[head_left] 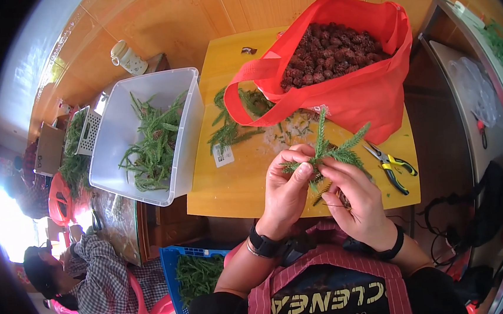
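Over the near edge of the yellow table (230, 185), both hands hold a green pine sprig (321, 132) that looks artificial. My left hand (286, 184) pinches its stem between thumb and fingers. My right hand (355, 199) closes on the same sprig from the other side, and its needled tips fan out above the fingers. A brownish piece shows partly beneath my right fingers; its kind cannot be made out. Yellow-and-black pliers (393, 166) lie on the table, right of my right hand, their jaws toward the bag.
A red bag (371, 100) full of brown pinecones (332, 53) stands at the back right. To the left is a clear plastic bin (193, 126) with green sprigs (156, 147). Loose sprigs (235, 132) and scraps lie mid-table. A blue crate (170, 264) sits below. A person (110, 274) sits at left.
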Demonstrator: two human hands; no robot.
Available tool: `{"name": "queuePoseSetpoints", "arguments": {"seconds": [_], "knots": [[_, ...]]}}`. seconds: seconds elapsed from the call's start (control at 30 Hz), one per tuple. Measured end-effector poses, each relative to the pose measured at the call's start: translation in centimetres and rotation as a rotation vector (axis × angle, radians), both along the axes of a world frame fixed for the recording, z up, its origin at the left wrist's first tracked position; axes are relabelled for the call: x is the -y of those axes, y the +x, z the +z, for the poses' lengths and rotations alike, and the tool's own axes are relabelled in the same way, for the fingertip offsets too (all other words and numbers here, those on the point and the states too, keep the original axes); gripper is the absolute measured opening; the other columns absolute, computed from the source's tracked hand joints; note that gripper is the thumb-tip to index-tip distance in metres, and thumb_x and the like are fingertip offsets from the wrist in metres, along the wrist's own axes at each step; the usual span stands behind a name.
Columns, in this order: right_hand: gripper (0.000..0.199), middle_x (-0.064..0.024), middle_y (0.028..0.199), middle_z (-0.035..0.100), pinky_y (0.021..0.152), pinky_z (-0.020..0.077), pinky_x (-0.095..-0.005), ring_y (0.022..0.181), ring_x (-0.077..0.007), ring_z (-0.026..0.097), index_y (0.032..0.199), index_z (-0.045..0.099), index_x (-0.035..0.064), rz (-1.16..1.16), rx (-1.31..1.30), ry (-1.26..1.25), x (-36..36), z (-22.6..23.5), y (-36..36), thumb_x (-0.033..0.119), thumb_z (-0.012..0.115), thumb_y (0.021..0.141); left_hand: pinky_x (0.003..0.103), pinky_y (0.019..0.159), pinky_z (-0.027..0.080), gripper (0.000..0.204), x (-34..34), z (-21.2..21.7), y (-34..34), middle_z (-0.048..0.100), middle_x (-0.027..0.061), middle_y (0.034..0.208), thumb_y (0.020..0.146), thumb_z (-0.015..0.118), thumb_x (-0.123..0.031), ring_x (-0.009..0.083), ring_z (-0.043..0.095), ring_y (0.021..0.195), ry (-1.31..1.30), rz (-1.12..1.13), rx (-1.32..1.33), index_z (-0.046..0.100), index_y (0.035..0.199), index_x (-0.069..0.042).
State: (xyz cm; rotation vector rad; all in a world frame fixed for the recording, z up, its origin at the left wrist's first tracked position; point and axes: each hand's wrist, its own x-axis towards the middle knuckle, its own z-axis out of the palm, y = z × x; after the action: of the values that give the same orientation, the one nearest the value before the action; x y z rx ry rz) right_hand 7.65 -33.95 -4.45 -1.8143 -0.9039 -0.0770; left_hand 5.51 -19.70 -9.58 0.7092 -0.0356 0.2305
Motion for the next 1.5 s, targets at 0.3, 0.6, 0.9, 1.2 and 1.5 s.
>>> {"name": "queuePoseSetpoints", "arguments": {"seconds": [0.3, 0.6, 0.9, 1.2, 1.5], "knots": [[0.029, -0.0166, 0.113, 0.053, 0.061, 0.0477, -0.0238, 0.070, -0.0148, 0.057, 0.107, 0.055, -0.0058, 0.044, -0.030, 0.053, 0.3, 0.2, 0.1, -0.004, 0.056, 0.078, 0.032, 0.080, 0.048, 0.029, 0.2, 0.0, -0.2, 0.058, 0.0071, 0.098, 0.079, 0.066, -0.006, 0.0190, 0.058, 0.092, 0.059, -0.008, 0.004, 0.048, 0.102, -0.008], [0.030, -0.0161, 0.110, 0.055, 0.060, 0.0472, -0.0232, 0.068, -0.0138, 0.057, 0.107, 0.056, -0.0056, -0.046, 0.050, 0.034, 0.3, 0.2, 0.1, -0.004, 0.056, 0.077, 0.023, 0.078, 0.043, 0.017, 0.2, 0.3, -0.2, 0.055, 0.0034, 0.097, 0.078, 0.065, 0.002, 0.0094, 0.052, 0.088, 0.017, -0.047, -0.067, 0.056, 0.091, -0.003], [0.037, -0.0161, 0.112, 0.054, 0.060, 0.0473, -0.0234, 0.066, -0.0133, 0.057, 0.113, 0.055, -0.0045, -0.044, 0.021, -0.045, 0.1, 0.3, 0.0, -0.006, 0.056, 0.076, 0.023, 0.079, 0.045, 0.013, 0.1, 0.4, -0.2, 0.057, 0.0046, 0.096, 0.081, 0.062, 0.001, 0.0103, 0.055, 0.087, 0.136, 0.042, -0.055, 0.055, 0.092, -0.001], [0.019, -0.0066, 0.085, 0.051, 0.051, 0.0343, -0.0174, 0.059, -0.0057, 0.045, 0.097, 0.053, -0.0013, 0.012, -0.223, 0.070, 1.9, 1.1, -0.3, 0.007, 0.056, 0.081, 0.028, 0.080, 0.048, 0.012, 0.2, 0.2, -0.2, 0.058, 0.0098, 0.098, 0.084, 0.057, 0.003, 0.0146, 0.059, 0.086, 0.240, 0.141, 0.042, 0.051, 0.094, 0.001], [0.017, -0.0085, 0.087, 0.045, 0.060, 0.0402, -0.0246, 0.066, -0.0113, 0.046, 0.097, 0.049, -0.0025, 0.109, -0.188, 0.025, 1.7, 2.2, 0.4, -0.001, 0.048, 0.080, 0.028, 0.080, 0.049, 0.012, 0.5, 1.3, -0.4, 0.059, 0.0106, 0.098, 0.086, 0.054, 0.001, 0.0154, 0.060, 0.089, 0.296, 0.153, -0.002, 0.050, 0.098, 0.001]]}}
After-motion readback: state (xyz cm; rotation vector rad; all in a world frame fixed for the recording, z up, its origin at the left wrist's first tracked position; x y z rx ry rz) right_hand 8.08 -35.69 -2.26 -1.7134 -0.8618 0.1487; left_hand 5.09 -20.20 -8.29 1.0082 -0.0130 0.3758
